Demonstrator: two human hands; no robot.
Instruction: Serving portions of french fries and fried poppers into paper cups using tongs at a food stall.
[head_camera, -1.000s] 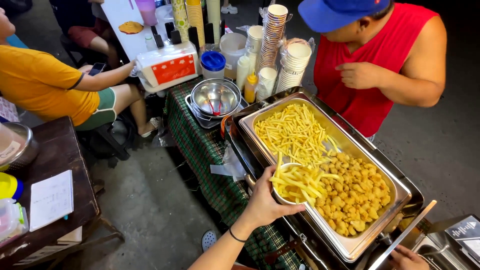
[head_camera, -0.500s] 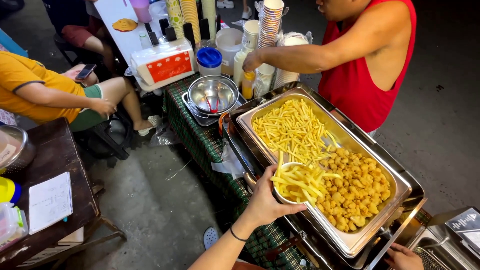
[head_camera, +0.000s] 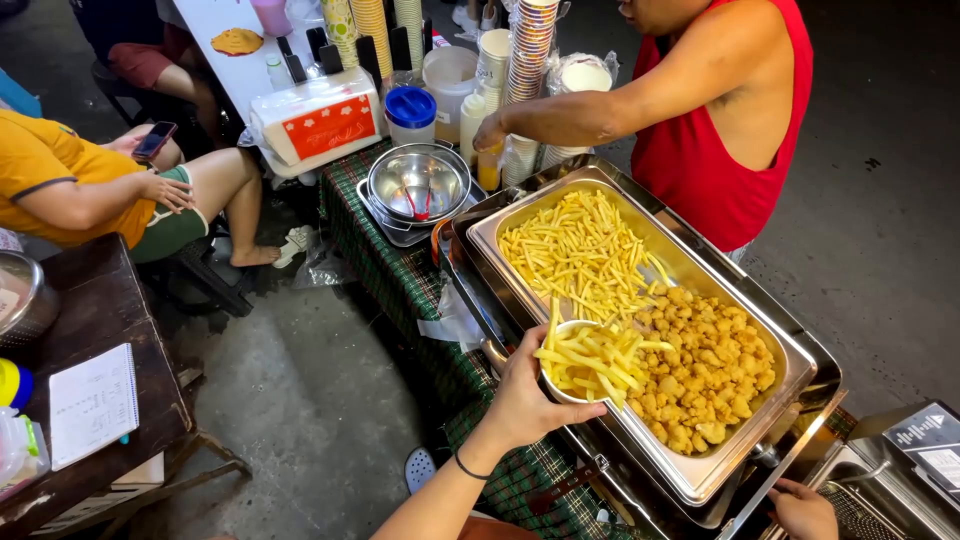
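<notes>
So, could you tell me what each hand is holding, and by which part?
The left hand holds a bowl of fries by its near rim, over the tray. The right hand shows only partly; its hold cannot be told.

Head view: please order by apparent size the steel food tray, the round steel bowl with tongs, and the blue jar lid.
1. Steel food tray
2. Round steel bowl with tongs
3. Blue jar lid, though it sits farthest from the camera.

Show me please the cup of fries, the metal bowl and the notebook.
cup of fries (head_camera: 588, 362): head view, on the fries heaped inside.
metal bowl (head_camera: 418, 183): head view, on its inner wall.
notebook (head_camera: 93, 402): head view, on the open page.
</notes>
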